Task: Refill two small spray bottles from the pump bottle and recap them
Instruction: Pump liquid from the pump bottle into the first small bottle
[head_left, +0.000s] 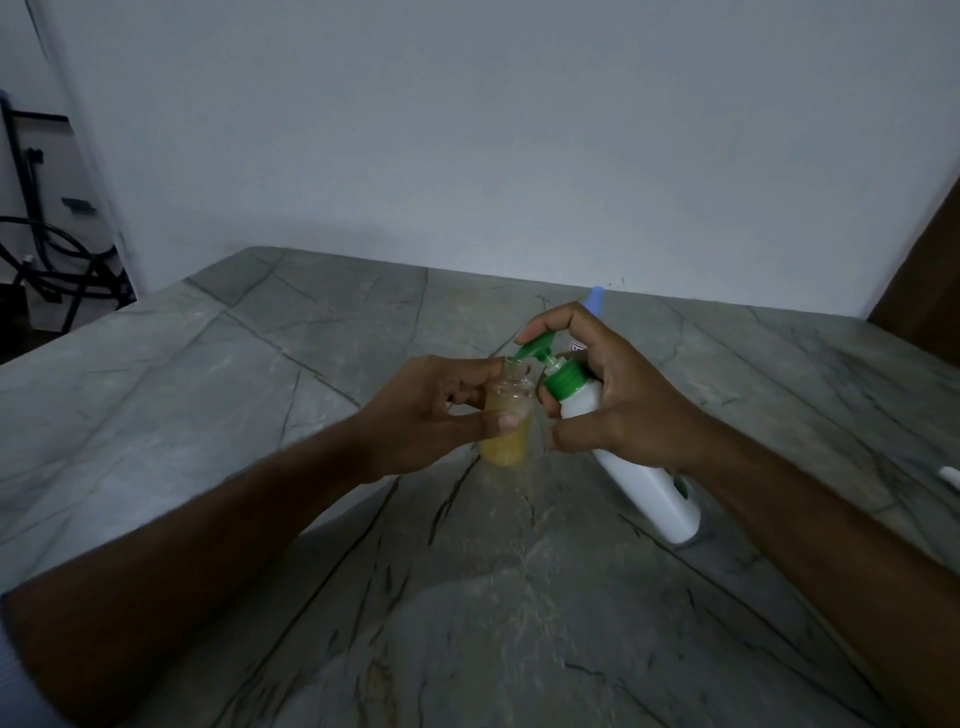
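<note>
— Standing beside the grey stone table, what do you see of the hands?

— The left hand grips a small clear spray bottle, thumb in front, fingers curled behind it. Its cap is off, it holds yellow liquid low down, and it sits upright near the table's middle.

— And the other?

— The right hand is wrapped round the neck of a white pump bottle, which leans toward the small bottle with its base on the stone. The forefinger presses on the green pump head, and the spout sits right at the small bottle's open mouth.

— Anything else around?

— A blue-tipped bottle shows behind the right hand, mostly hidden. A small white object lies at the right margin, cut off; I cannot tell what it is.

— How is the room for moving?

— The table's far edge meets the pale wall. Its left edge slants off toward dark cables and a frame. Bare stone spreads to the left of the hands and in front of them, between the forearms.
</note>
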